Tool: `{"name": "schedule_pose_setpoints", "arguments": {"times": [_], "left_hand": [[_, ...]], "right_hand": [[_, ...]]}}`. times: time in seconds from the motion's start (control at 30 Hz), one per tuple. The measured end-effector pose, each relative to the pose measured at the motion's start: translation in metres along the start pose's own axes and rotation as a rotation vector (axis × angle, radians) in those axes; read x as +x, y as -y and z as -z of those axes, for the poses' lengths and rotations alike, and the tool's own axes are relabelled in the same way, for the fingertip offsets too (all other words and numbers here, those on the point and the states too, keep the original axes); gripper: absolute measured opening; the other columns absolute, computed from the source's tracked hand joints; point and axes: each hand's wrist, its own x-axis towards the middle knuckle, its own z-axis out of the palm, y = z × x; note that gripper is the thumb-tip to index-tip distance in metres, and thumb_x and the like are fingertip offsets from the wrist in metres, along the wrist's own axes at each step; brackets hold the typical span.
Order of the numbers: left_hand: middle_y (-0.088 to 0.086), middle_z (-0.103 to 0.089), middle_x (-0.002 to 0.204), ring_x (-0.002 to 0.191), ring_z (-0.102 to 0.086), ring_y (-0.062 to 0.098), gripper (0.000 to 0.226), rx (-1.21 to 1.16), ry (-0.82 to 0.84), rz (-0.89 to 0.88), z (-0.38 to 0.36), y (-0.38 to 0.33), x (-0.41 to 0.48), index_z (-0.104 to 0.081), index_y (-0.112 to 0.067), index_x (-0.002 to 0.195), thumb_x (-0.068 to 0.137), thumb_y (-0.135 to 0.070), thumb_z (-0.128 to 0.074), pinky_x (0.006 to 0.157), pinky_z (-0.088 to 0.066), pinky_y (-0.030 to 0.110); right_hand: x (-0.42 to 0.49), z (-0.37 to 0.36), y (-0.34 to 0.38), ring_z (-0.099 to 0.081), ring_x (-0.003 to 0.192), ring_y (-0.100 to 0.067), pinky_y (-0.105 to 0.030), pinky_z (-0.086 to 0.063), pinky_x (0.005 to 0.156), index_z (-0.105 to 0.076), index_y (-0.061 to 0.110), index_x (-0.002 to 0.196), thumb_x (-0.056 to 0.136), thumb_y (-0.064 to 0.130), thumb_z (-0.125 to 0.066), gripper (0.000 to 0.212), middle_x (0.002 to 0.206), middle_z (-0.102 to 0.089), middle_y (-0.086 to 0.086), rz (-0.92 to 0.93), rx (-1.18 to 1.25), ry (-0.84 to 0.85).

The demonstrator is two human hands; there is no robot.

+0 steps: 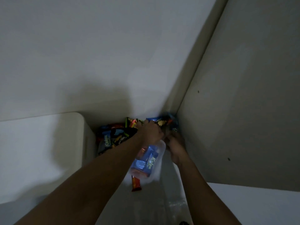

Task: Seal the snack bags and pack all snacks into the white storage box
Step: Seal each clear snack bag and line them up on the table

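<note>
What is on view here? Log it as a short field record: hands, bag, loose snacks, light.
left hand: at the top of the clear bag, grip unclear
right hand: at the bag's top edge, grip unclear
clear bag: holds blue snack packs
orange bar: lies loose at the bag's near end
snack pile: in the corner, against the wall
light: dim, hands blurred

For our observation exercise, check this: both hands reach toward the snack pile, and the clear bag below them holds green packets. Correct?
No: the head view shows the clear bag holding blue packets. The left hand and right hand do reach toward the snack pile.
</note>
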Motion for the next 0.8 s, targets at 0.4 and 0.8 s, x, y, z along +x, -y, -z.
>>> {"name": "schedule_pose_setpoints", "arguments": {"times": [0.4, 0.8], "left_hand": [[0.009, -0.061, 0.108, 0.1, -0.061, 0.025, 0.045, -0.579, -0.408, -0.073, 0.031, 0.008, -0.046, -0.068, -0.031, 0.118, 0.09, -0.054, -0.042, 0.091, -0.05, 0.034], [-0.006, -0.05, 0.139, 0.126, -0.047, 0.011, 0.093, -1.285, -0.58, -0.121, 0.116, 0.011, -0.163, -0.043, -0.022, 0.143, 0.065, -0.049, -0.086, 0.1, -0.046, 0.03]], "right_hand": [[-0.091, -0.025, 0.088, -0.056, 0.072, -0.022, -0.03, -0.046, 0.064, -0.056, 0.016, 0.091, 0.096, 0.005, -0.043, 0.018, 0.082, -0.061, -0.012, 0.344, 0.153, -0.023], [-0.221, -0.008, 0.15, -0.072, 0.075, -0.025, -0.035, -0.054, 0.061, -0.053, 0.008, 0.104, 0.106, 0.02, -0.041, 0.017, 0.087, -0.076, -0.006, 0.797, 0.039, 0.074]]}}
